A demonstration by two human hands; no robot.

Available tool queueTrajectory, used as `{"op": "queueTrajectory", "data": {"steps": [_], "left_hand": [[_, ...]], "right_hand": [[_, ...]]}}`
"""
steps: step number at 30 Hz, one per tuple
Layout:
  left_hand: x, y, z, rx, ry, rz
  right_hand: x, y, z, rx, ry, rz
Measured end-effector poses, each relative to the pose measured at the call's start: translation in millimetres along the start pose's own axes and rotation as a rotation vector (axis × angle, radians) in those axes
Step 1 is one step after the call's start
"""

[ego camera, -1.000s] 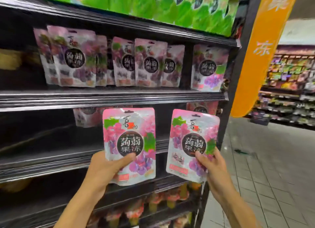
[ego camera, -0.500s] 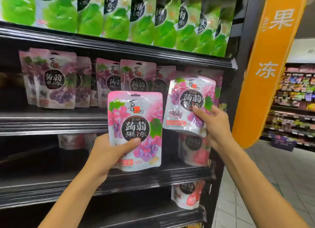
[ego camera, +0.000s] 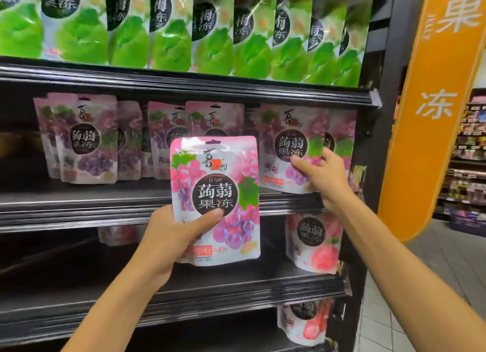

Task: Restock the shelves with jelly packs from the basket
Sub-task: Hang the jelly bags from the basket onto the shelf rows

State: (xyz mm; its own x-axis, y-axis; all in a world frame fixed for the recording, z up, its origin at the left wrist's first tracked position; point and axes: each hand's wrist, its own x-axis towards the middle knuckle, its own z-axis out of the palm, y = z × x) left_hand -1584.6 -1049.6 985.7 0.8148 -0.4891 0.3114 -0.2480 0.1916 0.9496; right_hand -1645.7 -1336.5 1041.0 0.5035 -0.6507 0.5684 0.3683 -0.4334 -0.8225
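A shop aisle with black shelves (ego camera: 79, 209) fills the view, and a grey tiled floor (ego camera: 434, 267) runs off to the right. Green packs (ego camera: 171, 36) line the top shelf. Below them stands a row of purple grape packs (ego camera: 86, 138), set upright and facing out. Pink peach packs (ego camera: 314, 243) stand at the right end of the two lower shelves. An orange banner (ego camera: 434, 101) with white characters hangs beside the shelf post, and more stocked shelves (ego camera: 470, 146) show far behind it.

The left pack (ego camera: 218, 193) is held out in front of the shelves and hides part of the grape row behind it. It is upright, long axis vertical, printed face toward the camera, hang hole at the top. The left hand (ego camera: 171, 236) grips its lower left corner, with the thumb pressed across the front and the fingers hidden behind.

The right pack (ego camera: 286, 149) is at the right end of the grape shelf, upright and facing out, its lower edge at the shelf lip; whether it rests there cannot be told. The right hand (ego camera: 323, 178) pinches its lower right part, thumb on the front.
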Motion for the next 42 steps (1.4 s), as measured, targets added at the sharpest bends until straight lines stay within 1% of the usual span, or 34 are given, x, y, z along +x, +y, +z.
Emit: {"op": "queueTrajectory", "data": {"steps": [4,9,11,13,15,16,17,18,19,20,21,22,23,25,27,29,30,32,34,39,42], "left_hand": [[0.9,-0.1,-1.5,-0.02,-0.008,-0.013],[4.2,4.2,6.7,-0.008,-0.019,-0.013],[6.6,7.6,11.6,-0.006,-0.043,-0.019],[8.8,10.9,15.9,-0.023,-0.073,-0.016],[11.8,14.3,19.3,-0.038,-0.087,-0.005],[14.1,16.0,21.0,-0.04,-0.09,0.001],[16.6,18.3,23.0,-0.042,-0.091,0.008],[19.7,20.6,25.3,-0.046,-0.089,0.022],[23.3,23.8,28.0,-0.054,-0.08,0.039],[27.5,27.1,31.3,-0.059,-0.07,0.06],[31.6,31.3,34.9,-0.063,-0.063,0.075],[37.0,35.4,38.7,-0.058,-0.062,0.088],[41.9,39.8,42.0,-0.048,-0.062,0.096],[52.9,47.0,47.3,-0.01,-0.041,0.096],[61.5,52.1,50.5,0.041,0.039,0.109],[64.1,52.2,52.1,0.092,0.131,0.175],[61.6,50.3,53.3,0.14,0.141,0.234],[55.6,41.8,56.4,0.307,0.099,0.372],[50.6,31.9,61.8,0.453,0.047,0.463],[46.2,16.3,77.1,0.596,-0.015,0.498],[44.2,12.1,82.5,0.639,-0.009,0.544]], "right_hand": [[-6.2,-1.6,-15.2,-0.153,-0.013,-0.115],[-21.2,-9.7,-21.3,-0.351,0.081,-0.208],[-24.1,-15.1,-22.6,-0.433,0.077,-0.219],[-28.3,-21.0,-22.9,-0.464,0.085,-0.196],[-35.7,-26.9,-20.5,-0.563,0.191,-0.213],[-41.2,-30.5,-17.4,-0.588,0.249,-0.271],[-48.9,-36.8,-12.7,-0.565,0.266,-0.321],[-55.7,-43.0,-7.6,-0.466,0.198,-0.324],[-62.7,-49.5,-1.9,-0.327,0.043,-0.251],[-67.7,-53.2,3.4,-0.207,-0.147,-0.13],[-72.5,-56.1,8.4,-0.143,-0.306,-0.015],[-74.1,-56.8,12.5,-0.109,-0.405,0.052],[-74.2,-57.7,16.2,-0.059,-0.432,0.079],[-66.4,-57.5,20.2,-0.005,-0.357,0.082],[-54.2,-57.8,21.0,0.009,-0.247,0.104],[-40.7,-56.1,20.4,0.023,-0.162,0.089],[-35.2,-55.1,20.9,0.021,-0.139,0.054],[-29.0,-51.8,22.6,-0.005,-0.107,-0.022],[-27.1,-46.7,24.6,-0.039,-0.08,-0.059],[-30.4,-30.3,21.6,-0.133,-0.074,-0.058],[-33.1,-30.3,18.3,-0.158,-0.072,-0.088]]}}
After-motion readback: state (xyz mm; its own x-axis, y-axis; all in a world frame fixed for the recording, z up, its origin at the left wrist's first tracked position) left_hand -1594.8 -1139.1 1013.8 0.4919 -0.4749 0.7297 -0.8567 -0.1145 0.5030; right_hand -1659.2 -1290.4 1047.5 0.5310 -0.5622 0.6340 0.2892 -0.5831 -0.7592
